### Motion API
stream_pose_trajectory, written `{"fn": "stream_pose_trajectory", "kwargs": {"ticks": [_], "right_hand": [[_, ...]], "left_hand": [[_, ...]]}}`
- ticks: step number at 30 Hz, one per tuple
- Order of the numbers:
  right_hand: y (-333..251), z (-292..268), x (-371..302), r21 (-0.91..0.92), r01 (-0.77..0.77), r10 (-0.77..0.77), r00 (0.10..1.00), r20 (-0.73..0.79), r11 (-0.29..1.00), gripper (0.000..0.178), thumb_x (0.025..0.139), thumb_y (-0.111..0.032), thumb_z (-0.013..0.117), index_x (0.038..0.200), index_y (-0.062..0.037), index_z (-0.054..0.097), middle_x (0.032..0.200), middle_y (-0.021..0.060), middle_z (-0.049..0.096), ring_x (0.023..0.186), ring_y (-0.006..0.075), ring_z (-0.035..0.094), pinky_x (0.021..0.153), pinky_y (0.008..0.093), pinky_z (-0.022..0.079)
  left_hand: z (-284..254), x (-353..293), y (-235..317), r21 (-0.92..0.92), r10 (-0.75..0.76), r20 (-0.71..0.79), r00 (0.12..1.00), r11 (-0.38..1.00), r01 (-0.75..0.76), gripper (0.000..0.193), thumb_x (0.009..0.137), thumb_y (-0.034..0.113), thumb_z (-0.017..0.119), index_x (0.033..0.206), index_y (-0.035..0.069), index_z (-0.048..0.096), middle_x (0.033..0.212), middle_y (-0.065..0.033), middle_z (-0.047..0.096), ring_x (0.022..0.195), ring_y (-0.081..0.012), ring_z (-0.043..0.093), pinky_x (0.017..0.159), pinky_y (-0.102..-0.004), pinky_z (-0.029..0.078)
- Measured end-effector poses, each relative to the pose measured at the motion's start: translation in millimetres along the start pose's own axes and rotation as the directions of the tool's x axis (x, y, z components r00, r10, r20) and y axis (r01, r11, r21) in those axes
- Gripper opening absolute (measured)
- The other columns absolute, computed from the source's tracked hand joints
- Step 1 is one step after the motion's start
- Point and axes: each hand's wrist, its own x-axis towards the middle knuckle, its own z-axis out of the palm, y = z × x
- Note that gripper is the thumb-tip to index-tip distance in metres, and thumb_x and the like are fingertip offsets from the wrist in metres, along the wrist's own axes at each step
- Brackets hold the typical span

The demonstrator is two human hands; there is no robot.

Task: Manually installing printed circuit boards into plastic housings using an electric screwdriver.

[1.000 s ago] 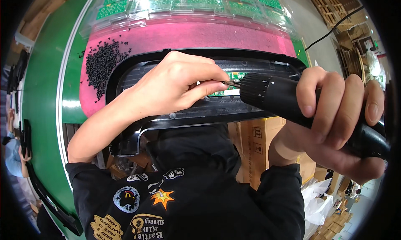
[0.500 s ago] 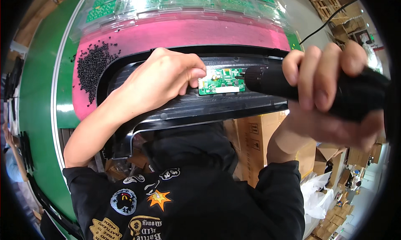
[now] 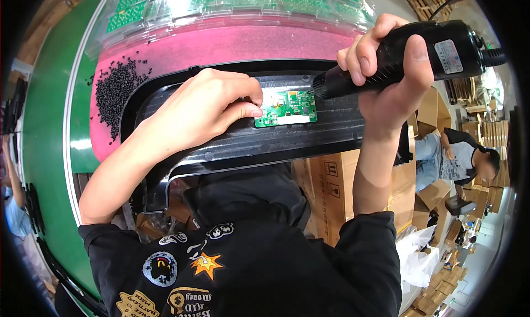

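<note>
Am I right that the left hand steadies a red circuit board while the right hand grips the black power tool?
Not quite: the head view shows the circuit board is green, not red. The left hand does steady it, and the right hand grips the black power tool.

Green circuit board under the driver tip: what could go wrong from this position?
The left hand pins the green circuit board only at its left edge, so it might twist or slide on the black housing once the driver pushes down. The right hand holds the black electric screwdriver at a slant, so its tip could slip off and scratch the board. The left fingertips lie close to that tip and could get nicked.
</note>
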Motion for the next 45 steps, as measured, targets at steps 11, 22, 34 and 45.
{"fn": "stream_pose_trajectory", "kwargs": {"ticks": [11, 22, 34, 45], "right_hand": [[12, -8, 7, 0.040, -0.029, 0.025, 0.994, 0.110, 0.999, 0.042, 0.096, -0.045, 0.047, 0.100, -0.0038, 0.053, 0.061, 0.0029, 0.049, 0.050, 0.0110, 0.041, 0.058, 0.0290, 0.038], [21, -2, 9, 0.003, -0.041, 0.041, 0.995, 0.088, 0.999, 0.042, 0.095, -0.045, 0.050, 0.097, -0.0032, 0.052, 0.060, 0.0021, 0.047, 0.049, 0.0104, 0.040, 0.056, 0.0275, 0.036], [-27, 19, -12, 0.433, 0.006, -0.118, 0.966, 0.230, 0.901, 0.052, 0.081, -0.063, 0.060, 0.097, -0.0136, 0.052, 0.063, -0.0068, 0.050, 0.052, 0.0072, 0.049, 0.063, 0.0296, 0.043], [-23, 31, -10, 0.308, 0.114, -0.206, 0.936, 0.286, 0.944, 0.056, 0.080, -0.064, 0.061, 0.100, -0.0127, 0.053, 0.065, -0.0061, 0.050, 0.050, 0.0072, 0.048, 0.061, 0.0291, 0.043]], "left_hand": [[1, 3, 0, 0.035, 0.056, 0.125, 0.991, 0.998, -0.061, 0.015, 0.081, 0.010, 0.072, 0.087, -0.001, 0.064, 0.099, -0.0105, 0.072, 0.088, -0.0280, 0.067, 0.078, -0.0372, 0.054], [-1, 6, 2, -0.001, -0.074, 0.182, 0.981, 0.997, 0.076, 0.014, 0.082, 0.008, 0.070, 0.086, -0.004, 0.063, 0.098, -0.0137, 0.072, 0.091, -0.0316, 0.070, 0.078, -0.0371, 0.056], [-4, 2, 2, -0.076, 0.030, -0.048, 0.998, 0.997, -0.034, 0.013, 0.081, 0.009, 0.075, 0.088, 0.000, 0.069, 0.080, -0.0099, 0.071, 0.070, -0.0258, 0.068, 0.065, -0.0325, 0.053], [-7, -1, -3, -0.177, 0.091, -0.104, 0.990, 0.978, -0.109, 0.013, 0.080, 0.005, 0.073, 0.088, -0.002, 0.067, 0.079, -0.0111, 0.069, 0.071, -0.0254, 0.066, 0.064, -0.0325, 0.051]]}}
